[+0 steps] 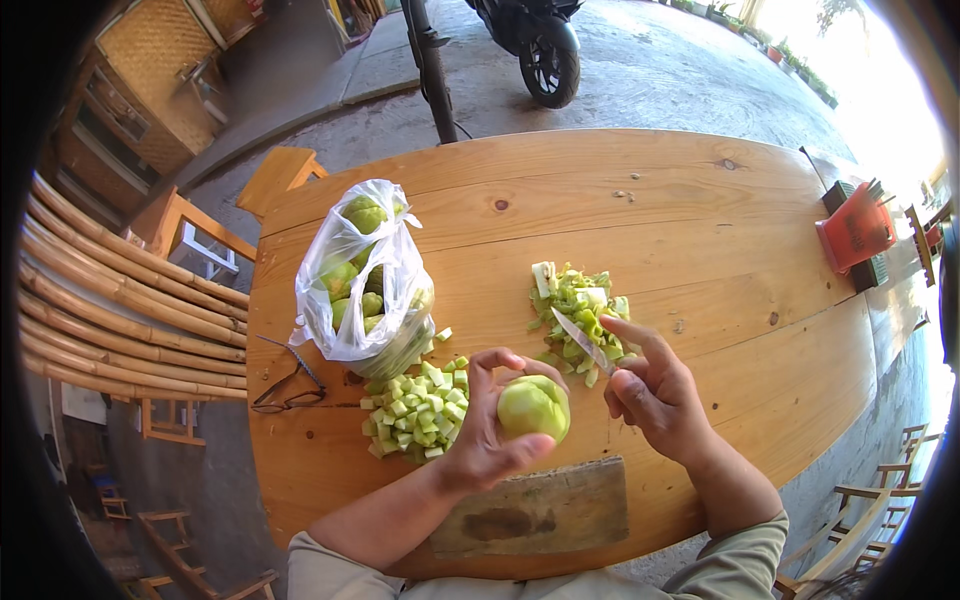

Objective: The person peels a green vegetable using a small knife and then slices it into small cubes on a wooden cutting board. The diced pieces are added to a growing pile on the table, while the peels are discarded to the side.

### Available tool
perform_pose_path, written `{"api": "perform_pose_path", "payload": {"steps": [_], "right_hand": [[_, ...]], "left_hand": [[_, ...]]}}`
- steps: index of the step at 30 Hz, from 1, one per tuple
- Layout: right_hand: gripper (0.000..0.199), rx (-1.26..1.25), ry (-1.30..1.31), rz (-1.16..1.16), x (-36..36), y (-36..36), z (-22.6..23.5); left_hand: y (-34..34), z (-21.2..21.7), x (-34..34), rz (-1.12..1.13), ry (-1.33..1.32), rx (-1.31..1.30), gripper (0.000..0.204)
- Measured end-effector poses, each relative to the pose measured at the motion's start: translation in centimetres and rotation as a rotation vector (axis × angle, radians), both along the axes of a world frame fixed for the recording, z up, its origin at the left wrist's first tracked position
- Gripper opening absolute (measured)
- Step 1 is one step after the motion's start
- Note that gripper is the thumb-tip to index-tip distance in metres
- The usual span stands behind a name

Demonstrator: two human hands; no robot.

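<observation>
My left hand [487, 425] is closed round a pale green chayote [533, 408], which looks at least partly peeled. In my right hand [655, 395] is a small knife [583, 341], its blade pointing up and left, apart from the chayote. Behind the blade lies a heap of green peelings [578, 292] with some pale end pieces. Diced chayote cubes [415, 412] form a pile left of my left hand. Beyond them stands a white plastic bag [365, 280] of whole chayotes. A stained wooden cutting board [540, 507] lies below my hands.
Eyeglasses [290, 385] rest on the wooden table [690, 240] beside the cubes. An orange-red container [857, 228] with sticks in it stands at the far right. Bamboo slats [130, 290] border the left side. Past the far edge is a parked motorbike [535, 50].
</observation>
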State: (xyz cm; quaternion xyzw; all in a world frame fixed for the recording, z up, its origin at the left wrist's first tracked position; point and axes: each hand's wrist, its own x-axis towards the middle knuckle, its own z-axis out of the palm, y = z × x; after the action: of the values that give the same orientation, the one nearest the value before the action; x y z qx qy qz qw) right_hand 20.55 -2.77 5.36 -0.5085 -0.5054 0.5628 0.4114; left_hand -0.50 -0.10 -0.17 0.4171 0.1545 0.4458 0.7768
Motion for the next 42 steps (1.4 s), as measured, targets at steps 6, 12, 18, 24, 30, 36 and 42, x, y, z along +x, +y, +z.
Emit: {"api": "perform_pose_path", "payload": {"steps": [6,12,18,24,30,36,42], "right_hand": [[0.028,0.025,0.091,-0.095,0.5,-0.4,-0.2],[0.025,0.088,0.093,-0.074,0.3,-0.9,0.3],[0.021,0.462,-0.252,0.035,0.4,-1.4,-0.3],[0.024,0.632,-0.45,0.188,0.2,-1.3,0.9],[0.044,0.652,-0.5,0.251,0.0,-0.9,1.4],[0.052,0.61,-0.471,0.28,-0.2,-0.9,1.6],[0.057,0.46,-0.39,0.285,-0.3,-1.1,1.5]], "left_hand": [[0.4,0.0,0.5,0.24,0.334,0.566,0.087],[0.3,0.1,0.7,0.327,0.407,0.709,0.08],[0.2,0.2,0.8,0.359,0.423,0.684,0.075],[0.2,0.2,0.6,0.343,0.405,0.66,0.074],[0.1,0.2,0.4,0.28,0.336,0.659,0.076],[0.1,0.1,0.4,0.274,0.32,0.654,0.077],[0.0,0.1,0.5,0.292,0.322,0.658,0.076]]}}
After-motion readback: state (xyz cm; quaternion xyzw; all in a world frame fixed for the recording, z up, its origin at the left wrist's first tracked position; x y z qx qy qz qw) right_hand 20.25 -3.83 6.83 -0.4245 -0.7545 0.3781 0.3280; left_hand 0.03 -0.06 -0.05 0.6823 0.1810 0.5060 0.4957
